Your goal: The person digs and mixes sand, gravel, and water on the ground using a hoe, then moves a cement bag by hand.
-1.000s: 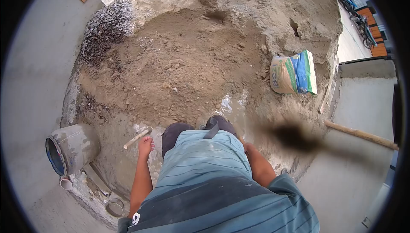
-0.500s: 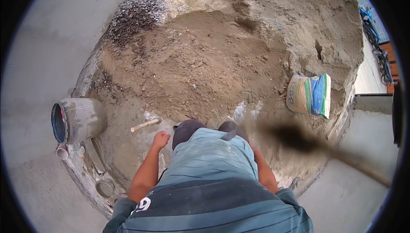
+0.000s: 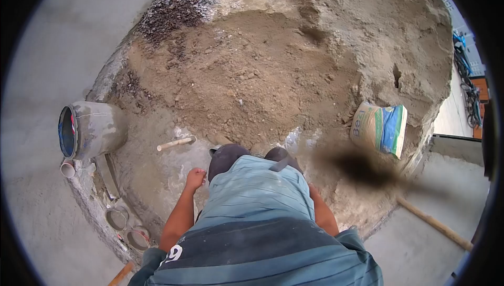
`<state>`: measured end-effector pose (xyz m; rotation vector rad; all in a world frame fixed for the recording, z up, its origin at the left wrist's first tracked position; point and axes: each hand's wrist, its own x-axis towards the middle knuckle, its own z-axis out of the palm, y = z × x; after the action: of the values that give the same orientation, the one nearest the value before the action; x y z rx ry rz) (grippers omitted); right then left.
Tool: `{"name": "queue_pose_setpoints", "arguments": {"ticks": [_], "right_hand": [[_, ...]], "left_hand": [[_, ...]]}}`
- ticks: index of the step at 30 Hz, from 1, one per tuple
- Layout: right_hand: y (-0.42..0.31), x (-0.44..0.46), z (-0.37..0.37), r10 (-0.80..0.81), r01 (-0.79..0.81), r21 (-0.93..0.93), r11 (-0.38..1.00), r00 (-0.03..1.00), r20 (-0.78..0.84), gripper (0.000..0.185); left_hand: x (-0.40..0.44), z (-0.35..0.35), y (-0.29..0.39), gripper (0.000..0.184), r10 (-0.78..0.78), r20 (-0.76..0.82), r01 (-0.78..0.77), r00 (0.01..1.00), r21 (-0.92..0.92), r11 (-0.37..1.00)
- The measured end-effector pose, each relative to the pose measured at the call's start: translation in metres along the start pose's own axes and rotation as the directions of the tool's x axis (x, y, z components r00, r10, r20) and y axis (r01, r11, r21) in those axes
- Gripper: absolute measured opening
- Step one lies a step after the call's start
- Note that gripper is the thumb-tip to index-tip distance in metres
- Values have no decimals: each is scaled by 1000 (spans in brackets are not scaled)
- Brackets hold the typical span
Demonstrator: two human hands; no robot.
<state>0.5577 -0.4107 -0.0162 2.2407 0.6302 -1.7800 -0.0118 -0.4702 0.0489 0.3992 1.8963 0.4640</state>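
My left hand (image 3: 196, 179) hangs beside my left thigh, fingers curled in, with nothing seen in them. Just beyond it, a short pale wooden stick (image 3: 175, 144) lies on the wet, cement-smeared ground. My right forearm (image 3: 324, 211) runs down along my other side, and the hand at its end is hidden behind my shirt (image 3: 262, 197). A dark blur covers the ground right of my legs, so what lies there cannot be made out.
Ahead is a wide mound of brown sand (image 3: 252, 76), with dark gravel (image 3: 181, 5) at its far left. A grey bucket (image 3: 102, 131) lies tipped on the left, near cut pipe rings (image 3: 116, 218). On the right are a cement bag (image 3: 370, 128) and a wooden pole (image 3: 436, 224).
The view has shifted slightly; the bucket sits higher in it and the cement bag lower. More pipe rings show at lower left. My left hand stays curled by my thigh.
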Motion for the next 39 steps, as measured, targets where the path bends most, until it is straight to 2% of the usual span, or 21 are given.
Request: {"name": "queue_pose_setpoints", "arguments": {"ticks": [5,8,9,10,13,15,18,26,29,32,39], "right_hand": [[20,44,27,61,-61,39,997,998,0,40],[43,63,38,63,-61,31,998,997,-53,19],[35,70,46,50,-50,11,999,997,-58,17],[-3,12,34,48,-63,-173,983,995,-89,15],[-14,-22,37,37,-45,-57,997,991,-128,19],[-25,-35,37,49,-71,-129,989,986,-162,34],[-31,-42,36,43,-76,-172,982,981,-189,35],[-22,-37,27,1,-44,-213,976,980,-198,37],[-22,-35,23,-10,-35,-224,974,980,-200,37],[-23,-33,22,-24,-23,-236,971,980,-197,38],[-30,-28,21,-51,7,-219,976,979,-198,39]], "left_hand": [[13,2,37,17,22,22,-22,1000,14,1000],[15,1,50,17,29,35,-30,999,38,999],[16,-2,53,17,26,30,-27,999,41,999],[17,-3,52,16,21,38,-23,999,61,998],[20,-8,48,16,4,46,-9,999,95,995],[24,-13,43,16,13,56,-18,998,93,995],[27,-16,41,15,0,39,-4,999,80,997],[23,-15,39,20,157,-9,-157,988,-19,987],[16,-8,32,20,131,-36,-133,991,-68,989],[7,-5,15,20,95,-55,-97,994,-42,994],[-6,1,-29,15,-107,-33,106,994,-53,993]]}}
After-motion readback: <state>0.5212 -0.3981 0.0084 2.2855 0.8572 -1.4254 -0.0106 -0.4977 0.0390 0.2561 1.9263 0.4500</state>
